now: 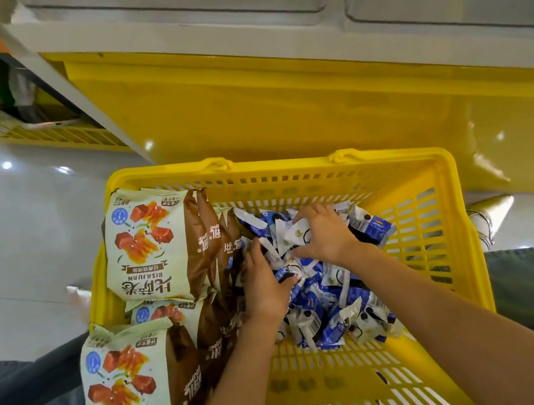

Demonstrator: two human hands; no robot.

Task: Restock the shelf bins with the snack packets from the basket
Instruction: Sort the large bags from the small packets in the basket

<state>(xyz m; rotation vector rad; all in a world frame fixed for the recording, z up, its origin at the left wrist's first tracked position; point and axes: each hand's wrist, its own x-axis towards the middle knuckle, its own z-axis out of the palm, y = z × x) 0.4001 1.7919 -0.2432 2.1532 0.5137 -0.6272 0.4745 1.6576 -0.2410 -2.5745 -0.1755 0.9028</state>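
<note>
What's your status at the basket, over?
Left hand and right hand gripping blue-and-white packets in yellow basket. Both low in the pile. Brown-and-cream bags alongside, not blocking.

Floor: pale glossy tiles [4,241], left and far right.
Furniture: yellow shelf base [277,96] under a white ledge [164,37].
Light: small bright glints [7,165] on the floor.

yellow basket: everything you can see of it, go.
The yellow basket looks like moulded plastic, rectangular, with slotted walls and floor, a solid rim and two handle clips on the far rim. It sits upright between the person's legs, before a yellow shelf base. Large cream-and-brown packets fill its left side; small blue-and-white packets are piled mid-floor, the near floor bare. The left hand and right hand reach into that pile.
</note>
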